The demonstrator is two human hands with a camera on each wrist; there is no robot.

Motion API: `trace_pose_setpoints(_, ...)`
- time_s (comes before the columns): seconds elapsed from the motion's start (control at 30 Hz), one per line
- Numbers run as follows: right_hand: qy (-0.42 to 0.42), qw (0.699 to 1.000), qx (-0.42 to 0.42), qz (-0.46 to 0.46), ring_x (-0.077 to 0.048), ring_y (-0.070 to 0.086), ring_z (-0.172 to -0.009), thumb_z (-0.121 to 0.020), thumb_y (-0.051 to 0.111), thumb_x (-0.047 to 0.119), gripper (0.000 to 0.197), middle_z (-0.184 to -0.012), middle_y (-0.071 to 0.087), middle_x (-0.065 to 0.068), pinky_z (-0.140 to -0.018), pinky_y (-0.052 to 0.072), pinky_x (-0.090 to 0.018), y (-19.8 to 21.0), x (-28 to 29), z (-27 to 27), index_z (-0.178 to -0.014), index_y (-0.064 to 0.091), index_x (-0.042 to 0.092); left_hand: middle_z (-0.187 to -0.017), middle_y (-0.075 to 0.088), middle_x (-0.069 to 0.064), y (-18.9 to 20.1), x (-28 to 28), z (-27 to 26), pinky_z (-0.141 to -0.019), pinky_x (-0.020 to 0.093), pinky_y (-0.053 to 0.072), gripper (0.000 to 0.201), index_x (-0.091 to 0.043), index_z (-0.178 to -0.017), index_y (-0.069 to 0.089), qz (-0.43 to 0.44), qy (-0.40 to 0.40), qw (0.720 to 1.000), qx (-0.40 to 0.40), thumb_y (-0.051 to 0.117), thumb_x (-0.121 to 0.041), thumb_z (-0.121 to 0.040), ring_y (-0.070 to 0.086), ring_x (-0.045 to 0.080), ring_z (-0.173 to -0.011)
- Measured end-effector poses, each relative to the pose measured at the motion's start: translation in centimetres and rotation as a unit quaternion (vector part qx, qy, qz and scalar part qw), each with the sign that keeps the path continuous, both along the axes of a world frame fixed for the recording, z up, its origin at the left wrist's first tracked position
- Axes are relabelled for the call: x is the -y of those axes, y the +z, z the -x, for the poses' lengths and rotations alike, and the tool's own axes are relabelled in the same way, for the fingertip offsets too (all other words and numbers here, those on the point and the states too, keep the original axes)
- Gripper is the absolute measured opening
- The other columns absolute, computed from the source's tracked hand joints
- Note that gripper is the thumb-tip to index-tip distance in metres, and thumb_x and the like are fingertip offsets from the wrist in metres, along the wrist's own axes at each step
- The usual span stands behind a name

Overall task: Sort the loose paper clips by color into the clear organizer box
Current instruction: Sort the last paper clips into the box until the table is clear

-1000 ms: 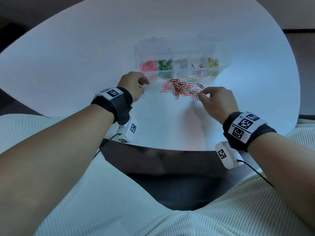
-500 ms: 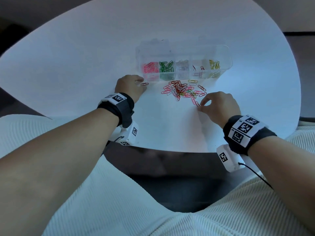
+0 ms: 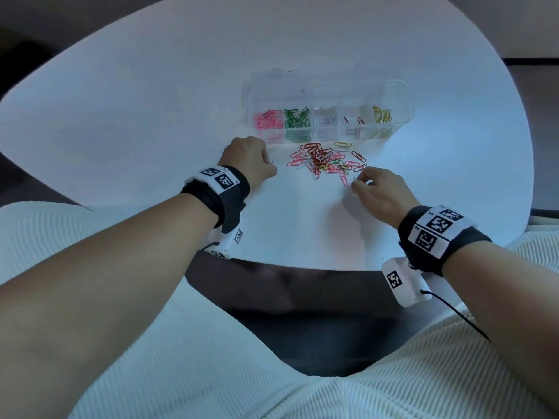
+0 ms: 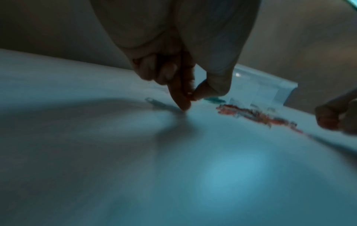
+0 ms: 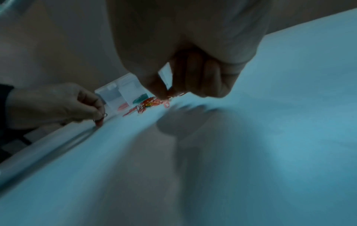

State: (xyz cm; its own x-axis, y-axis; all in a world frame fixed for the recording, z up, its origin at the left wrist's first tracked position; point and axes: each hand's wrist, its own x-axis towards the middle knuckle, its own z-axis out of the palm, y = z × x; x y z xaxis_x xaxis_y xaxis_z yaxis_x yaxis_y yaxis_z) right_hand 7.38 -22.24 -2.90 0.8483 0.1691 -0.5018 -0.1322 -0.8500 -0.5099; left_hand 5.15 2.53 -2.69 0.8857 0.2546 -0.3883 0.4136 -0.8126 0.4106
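Observation:
The clear organizer box (image 3: 402,98) stands on the white table, with pink, green, silver, dark red and yellow clips in separate compartments. A loose pile of paper clips (image 3: 325,161), mostly pink and red, lies just in front of it. My left hand (image 3: 267,163) is left of the pile with curled fingers; in the left wrist view its thumb and fingers (image 4: 190,96) pinch a small clip while a fingertip touches the table. My right hand (image 3: 358,181) sits at the pile's near right edge and pinches a paper clip (image 3: 354,179) between thumb and fingers (image 5: 167,93).
The round white table (image 3: 151,116) has its near edge just below both wrists. A single silver clip (image 4: 152,100) lies on the table left of my left fingertips. My lap in a white ribbed garment fills the bottom of the head view.
My left hand has closed over the red clip that lay at its fingertips half a second ago. My right hand drew back slightly from the pile and now pinches a clip.

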Motion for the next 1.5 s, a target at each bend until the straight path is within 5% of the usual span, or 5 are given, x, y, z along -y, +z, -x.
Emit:
trace_pose_setpoints(0.27, -0.170, 0.933, -0.101, -0.301, -0.016, 0.008, -0.052, -0.081, 0.043, 0.010, 0.040, -0.052, 0.017, 0.000, -0.051, 0.010, -0.029, 3.8, -2.4, -0.2, -0.049, 0.023, 0.025, -0.055, 0.051, -0.004, 3.7, 2.6, -0.2, -0.052, 0.019, 0.035, 0.020, -0.013, -0.070, 0.071, 0.285, 0.050, 0.957, -0.017, 0.055, -0.012, -0.082, 0.042, 0.010, -0.051)
trace_pose_setpoints(0.57, -0.250, 0.881, -0.208, -0.343, -0.017, 0.027, -0.044, -0.079, 0.034, -0.004, 0.022, -0.057, 0.041, -0.009, -0.043, 0.021, -0.024, 4.8, -7.7, -0.8, -0.065, 0.035, 0.013, -0.050, 0.036, 0.004, 6.0, 1.4, -0.6, -0.049, 0.024, 0.013, 0.021, -0.015, -0.057, 0.035, 0.548, 0.262, 0.790, -0.086, 0.029, -0.011, -0.077, 0.017, 0.015, -0.047)
trace_pose_setpoints(0.97, -0.194, 0.956, -0.134, -0.173, -0.022, 0.052, -0.056, -0.080, 0.048, -0.001, 0.018, -0.061, 0.051, -0.009, -0.060, 0.049, -0.027, 3.1, -5.6, -1.6, -0.064, 0.052, 0.006, -0.064, 0.044, 0.003, 4.9, 1.5, -0.4, -0.050, 0.026, 0.032, 0.023, -0.007, -0.070, 0.047, 0.078, 0.043, 0.989, -0.121, 0.044, -0.016, -0.090, 0.043, 0.020, -0.058)
trace_pose_setpoints(1.33, -0.279, 0.910, -0.047, -0.303, -0.020, 0.043, -0.062, -0.081, 0.045, -0.003, 0.012, -0.072, 0.041, -0.008, -0.058, 0.044, -0.022, 7.8, -3.2, -8.4, -0.078, 0.050, 0.007, -0.053, 0.032, 0.002, 6.0, 7.2, -2.7, -0.037, 0.020, 0.025, 0.035, -0.012, -0.056, 0.036, 0.112, -0.032, 0.991, -0.070, 0.044, -0.013, -0.090, 0.030, 0.018, -0.046)
trace_pose_setpoints(1.5, -0.236, 0.920, -0.115, -0.291, -0.024, 0.053, -0.109, -0.096, 0.054, 0.038, 0.044, -0.125, 0.053, -0.010, -0.094, 0.044, -0.025, 7.4, -3.9, -9.9, -0.125, 0.051, 0.005, -0.099, 0.067, 0.008, 8.2, 10.3, -8.2, -0.080, 0.031, 0.046, 0.032, -0.003, -0.100, 0.068, 0.224, 0.089, 0.968, 0.069, 0.042, -0.019, -0.092, 0.060, 0.026, -0.090)
